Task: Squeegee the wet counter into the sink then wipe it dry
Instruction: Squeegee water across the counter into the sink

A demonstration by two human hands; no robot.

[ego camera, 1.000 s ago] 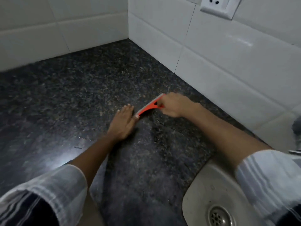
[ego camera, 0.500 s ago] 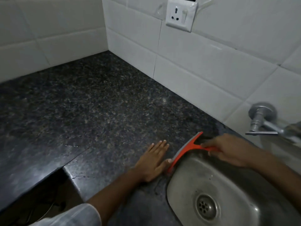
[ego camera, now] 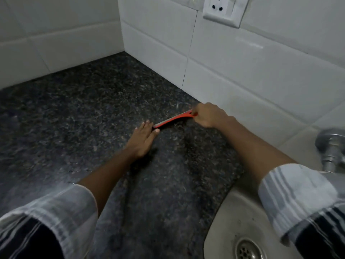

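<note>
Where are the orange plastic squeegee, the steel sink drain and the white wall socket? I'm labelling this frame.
orange plastic squeegee (ego camera: pixel 172 119), head view, mid blade.
steel sink drain (ego camera: pixel 248 250), head view, strainer centre.
white wall socket (ego camera: pixel 223 11), head view, faceplate.

left hand (ego camera: pixel 142 139) flat, fingers extended | right hand (ego camera: pixel 208 115) apparently fisted, gripping

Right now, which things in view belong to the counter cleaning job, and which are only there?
For the job: squeegee, held in the right hand; left hand, flat on the counter at the blade's end; sink with its drain.

Only there: wall socket, tap, wall tiles.
</note>
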